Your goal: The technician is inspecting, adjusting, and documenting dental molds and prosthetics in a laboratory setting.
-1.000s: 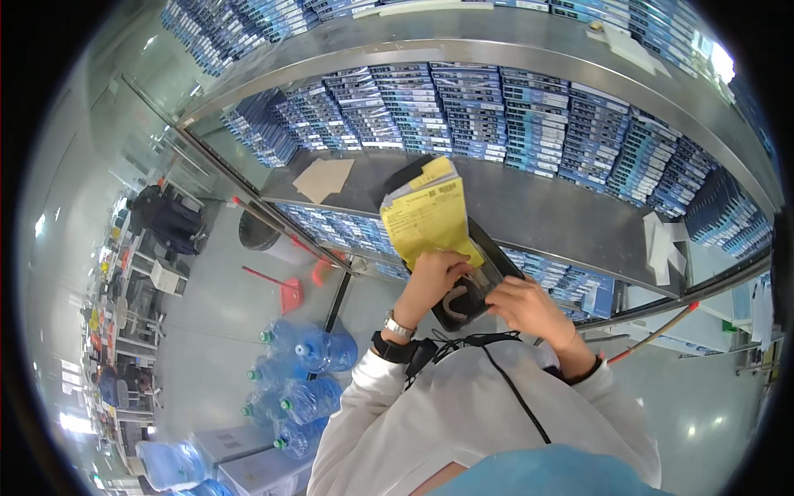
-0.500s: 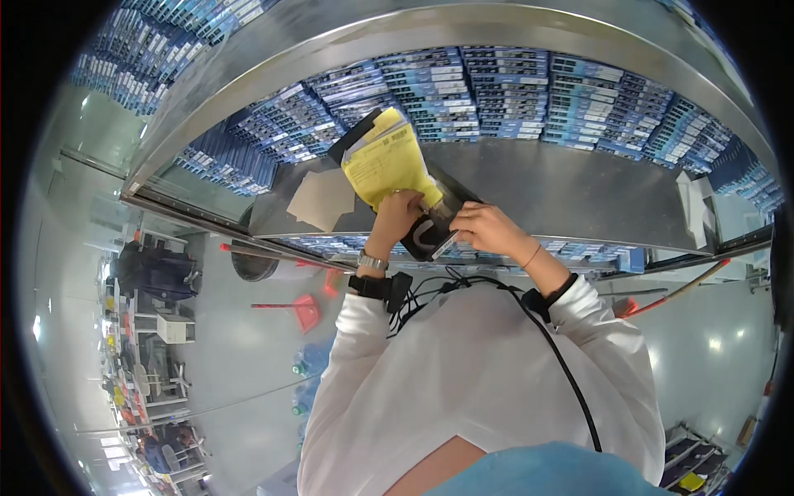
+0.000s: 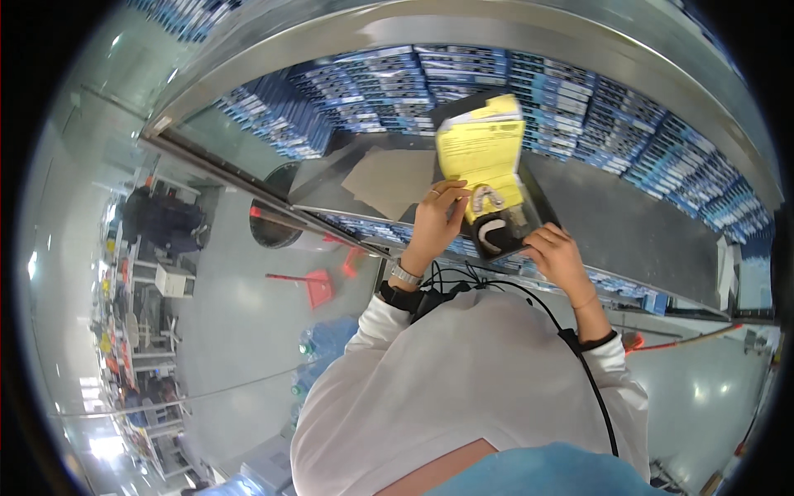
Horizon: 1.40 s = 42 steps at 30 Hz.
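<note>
A dark, shallow box [image 3: 539, 198] stands open over the shelf's near edge, its lid raised at the far side. A yellow printed sheet [image 3: 481, 150] lies against the lid and runs down into the box. On its lower end rests a pale horseshoe-shaped piece like a dental arch [image 3: 486, 198]. A second whitish arch [image 3: 495, 236] sits nearer on a black surface. My left hand [image 3: 441, 219] is at the box's left side, fingers stretched to the sheet's edge beside the upper arch, thumb apart. My right hand [image 3: 558, 255] grips the box's near right corner.
Stacks of blue-and-white flat boxes [image 3: 372, 87] line the back of the metal shelf [image 3: 628, 219]. Beige sheets [image 3: 389, 183] lie left of the open box. A dark bin [image 3: 277, 223], a red dustpan [image 3: 318, 289] and clear bottles [image 3: 327, 339] stand on the floor at left.
The box has shifted right in view and turned more upright. My left hand has drawn back to the sheet's edge, and both arches now show. My right hand stays on the near right corner.
</note>
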Each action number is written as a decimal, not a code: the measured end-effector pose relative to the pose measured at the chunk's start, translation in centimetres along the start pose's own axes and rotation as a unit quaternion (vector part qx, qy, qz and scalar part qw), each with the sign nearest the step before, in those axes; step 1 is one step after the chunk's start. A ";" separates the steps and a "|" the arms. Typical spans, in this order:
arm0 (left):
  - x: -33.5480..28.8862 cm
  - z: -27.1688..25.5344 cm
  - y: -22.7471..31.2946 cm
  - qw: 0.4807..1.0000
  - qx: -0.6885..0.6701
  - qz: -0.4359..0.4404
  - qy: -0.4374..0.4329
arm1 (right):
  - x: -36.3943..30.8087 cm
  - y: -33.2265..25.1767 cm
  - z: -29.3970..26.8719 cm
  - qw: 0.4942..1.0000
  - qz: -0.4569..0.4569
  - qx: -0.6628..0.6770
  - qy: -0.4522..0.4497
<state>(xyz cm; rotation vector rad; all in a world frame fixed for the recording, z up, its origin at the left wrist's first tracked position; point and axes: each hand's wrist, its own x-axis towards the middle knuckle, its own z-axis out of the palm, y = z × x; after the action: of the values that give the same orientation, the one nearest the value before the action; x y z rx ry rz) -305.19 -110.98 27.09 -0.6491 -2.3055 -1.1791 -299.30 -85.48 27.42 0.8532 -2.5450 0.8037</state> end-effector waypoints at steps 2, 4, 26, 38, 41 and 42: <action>-0.4 -1.5 0.2 1.000 -0.005 -0.022 0.018 | 0.1 0.0 -0.6 1.000 0.004 -0.005 0.002; -0.7 -3.2 0.4 0.998 -0.009 -0.038 0.041 | -0.1 0.4 -0.8 1.000 0.009 -0.010 0.004; 20.8 -18.2 -14.3 0.962 0.172 0.193 0.090 | 1.7 -7.0 3.0 0.893 0.378 -0.234 -0.073; 26.7 -18.4 -21.0 0.973 0.045 0.211 -0.087 | 8.3 -11.8 7.0 0.931 0.299 -0.212 0.013; 26.4 -19.4 -20.1 0.962 0.083 0.254 -0.049 | 12.4 -12.8 7.4 0.956 0.267 -0.085 0.090; 26.4 -19.5 -19.9 0.944 0.109 0.313 -0.012 | 14.7 -13.3 7.4 0.956 0.235 -0.109 0.137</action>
<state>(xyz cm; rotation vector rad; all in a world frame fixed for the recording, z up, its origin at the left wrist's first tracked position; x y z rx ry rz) -333.98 -132.41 40.84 -1.1925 -1.9699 -0.6089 -303.08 -105.27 33.93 0.0540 -2.5433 0.6904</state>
